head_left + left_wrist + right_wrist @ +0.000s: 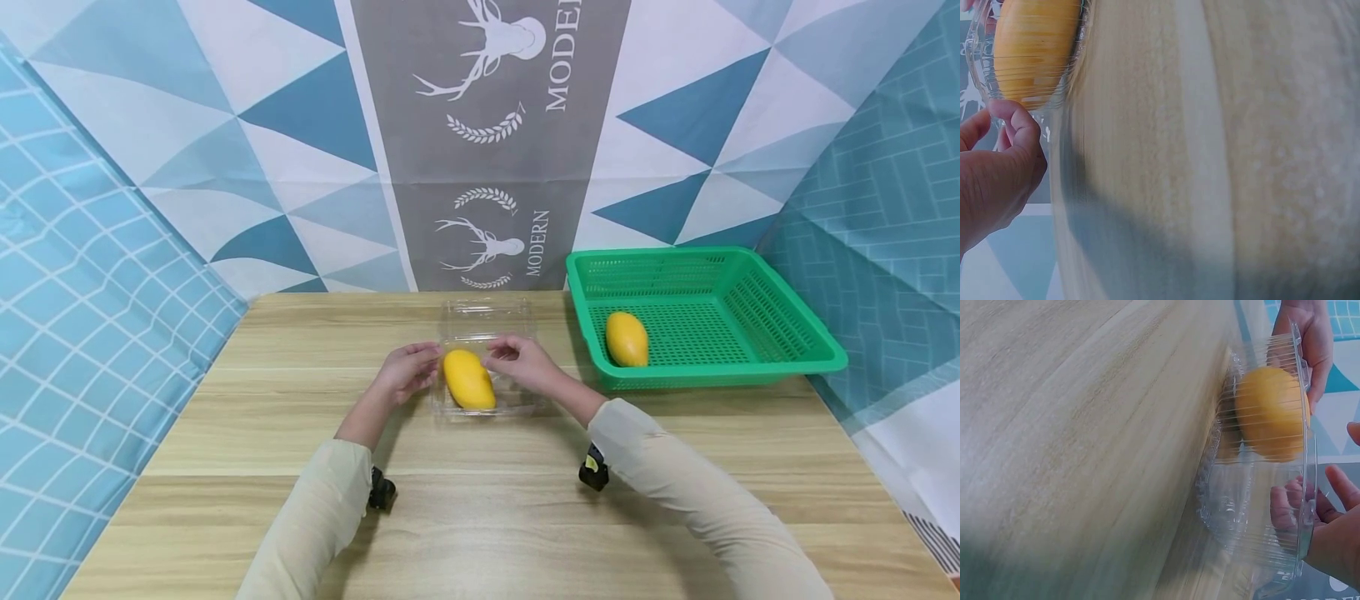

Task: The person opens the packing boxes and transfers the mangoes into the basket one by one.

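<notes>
A: Item & loc.?
B: Mango [468, 380], 1 pc., yellow, smooth, plump oval; in clear plastic box [519, 400], L side.
A: Hands?
B: L hand [407, 370]: at box edge, can't tell if pinching. R hand [523, 363]: over box, loosely spread.
A: Surface, rm.?
B: Table [480, 508], lt. wood grain; wall cloth [307, 117], blue/wht. triangles, grey deer panel [408, 133]; green basket [727, 374], R rear, w/ 2nd mango [627, 338].

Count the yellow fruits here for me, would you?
2: one yellow fruit lies in the clear plastic box; the other fruit is in the green basket, near its left end. None appears hidden.
</notes>
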Motion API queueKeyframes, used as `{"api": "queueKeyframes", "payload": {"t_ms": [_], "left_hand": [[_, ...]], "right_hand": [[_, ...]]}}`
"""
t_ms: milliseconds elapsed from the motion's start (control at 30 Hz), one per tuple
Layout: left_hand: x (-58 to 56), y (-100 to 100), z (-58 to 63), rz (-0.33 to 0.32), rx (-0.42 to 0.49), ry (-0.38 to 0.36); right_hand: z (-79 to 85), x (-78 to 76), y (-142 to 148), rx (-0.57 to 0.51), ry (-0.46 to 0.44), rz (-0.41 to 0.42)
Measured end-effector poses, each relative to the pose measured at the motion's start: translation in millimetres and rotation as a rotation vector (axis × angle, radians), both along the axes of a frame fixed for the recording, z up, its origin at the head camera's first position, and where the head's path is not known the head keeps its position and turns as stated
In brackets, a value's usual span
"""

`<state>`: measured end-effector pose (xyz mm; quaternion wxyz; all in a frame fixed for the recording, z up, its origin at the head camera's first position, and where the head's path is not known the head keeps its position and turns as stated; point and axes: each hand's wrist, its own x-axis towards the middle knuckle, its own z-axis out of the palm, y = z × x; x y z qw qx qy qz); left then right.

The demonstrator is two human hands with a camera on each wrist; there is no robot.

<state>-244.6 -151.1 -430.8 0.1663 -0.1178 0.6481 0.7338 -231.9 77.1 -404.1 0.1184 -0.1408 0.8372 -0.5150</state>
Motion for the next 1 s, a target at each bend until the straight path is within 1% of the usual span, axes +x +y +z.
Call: {"api": "queueKeyframes", "payload": {"t_ms": [133, 233, 367, 533, 700, 833, 1000], "left_hand": [[-0.7, 0, -1.0, 0.003, -0.002, -0.004], [-1.3, 0, -1.9, 0.005, -0.004, -0.006], [-1.6, -1, -2.8, 0.007, -0.007, -0.007], [-1.0, -1, -2.5, 0.007, -0.010, -0.006], [-0.5, 0, -1.5, 0.011, -0.008, -0.007], [-0.7, 0, -1.1, 0.014, -0.005, -0.009], [-1.0, 0, -1.2, 0.009, -0.004, -0.008]], "right_hand": [[-1.2, -0.5, -2, 0.016, -0.013, 0.005], [-0.6, -0.2, -4, 0.025, -0.043, 0.004], [-0.9, -0.6, -7, 0.010, -0.082, -0.002], [-2.2, -1.4, -8, -0.008, -0.108, -0.010], [-5.3, -3.6, -11, -0.013, -0.134, -0.018], [-8.1, -5.6, -14, -0.010, -0.175, -0.028], [-11.1, -6.9, -18, 0.010, -0.210, -0.045]]}}
